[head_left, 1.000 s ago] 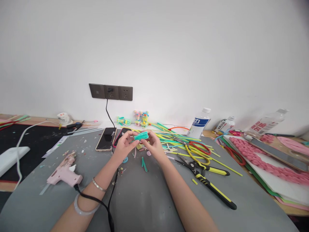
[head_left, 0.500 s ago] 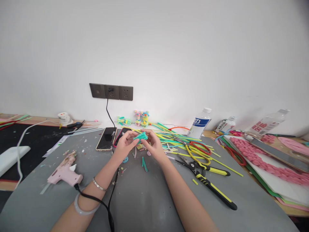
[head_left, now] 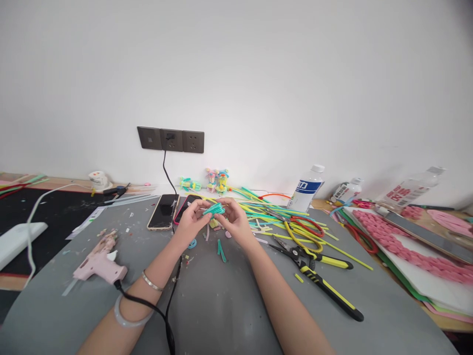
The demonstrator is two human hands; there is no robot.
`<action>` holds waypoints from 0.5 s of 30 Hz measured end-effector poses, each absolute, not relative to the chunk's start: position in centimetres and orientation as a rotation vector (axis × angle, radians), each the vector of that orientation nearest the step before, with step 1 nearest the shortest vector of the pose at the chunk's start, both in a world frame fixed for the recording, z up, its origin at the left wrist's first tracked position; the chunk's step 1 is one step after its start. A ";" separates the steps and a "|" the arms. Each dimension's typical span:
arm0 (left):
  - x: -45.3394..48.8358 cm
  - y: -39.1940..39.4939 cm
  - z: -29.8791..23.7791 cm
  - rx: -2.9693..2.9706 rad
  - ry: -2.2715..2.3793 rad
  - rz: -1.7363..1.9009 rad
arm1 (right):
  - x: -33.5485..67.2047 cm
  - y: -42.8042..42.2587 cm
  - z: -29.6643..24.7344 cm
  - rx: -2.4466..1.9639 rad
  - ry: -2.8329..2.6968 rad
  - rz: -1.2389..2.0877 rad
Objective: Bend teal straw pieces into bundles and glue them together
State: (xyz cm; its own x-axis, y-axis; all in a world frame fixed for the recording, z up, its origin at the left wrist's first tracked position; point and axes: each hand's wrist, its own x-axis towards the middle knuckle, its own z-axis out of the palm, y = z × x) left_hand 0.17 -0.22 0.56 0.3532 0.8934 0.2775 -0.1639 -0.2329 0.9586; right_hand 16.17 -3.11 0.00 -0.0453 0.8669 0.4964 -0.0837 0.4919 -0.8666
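Observation:
A small teal bundle of bent pipe cleaners [head_left: 214, 210] is held up between both hands over the grey mat [head_left: 218, 315]. My left hand [head_left: 192, 217] pinches its left side, and my right hand [head_left: 235, 221] grips its right end with thumb and fingers. Below them on the mat lies a folded teal pipe cleaner piece [head_left: 221, 250]. A small blue ring [head_left: 191, 244] rests beside my left wrist. Yellow and pink scraps lie partly hidden under the hands.
A pink glue gun [head_left: 99, 266] lies left, its black cord crossing under my left arm. Pliers [head_left: 314, 276], scissors [head_left: 305, 234] and long pipe cleaners [head_left: 269, 212] spread at right. Phones [head_left: 163, 212], small figures [head_left: 217, 181] and a bottle [head_left: 306, 188] stand or lie toward the wall.
The teal bundle has turned slightly and sits a touch lower between the fingers. Both hands stay in nearly the same place.

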 end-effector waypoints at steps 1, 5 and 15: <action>0.2 -0.2 0.6 1.467 0.701 1.149 | 16.2 -3.1 0.1 -0.742 -1.408 0.897; 0.2 -0.2 0.6 1.489 0.707 1.141 | 16.2 -3.3 0.2 -0.737 -1.421 0.907; 0.2 -0.3 0.6 1.519 0.721 1.137 | 15.9 -3.3 -0.1 -0.743 -1.417 0.908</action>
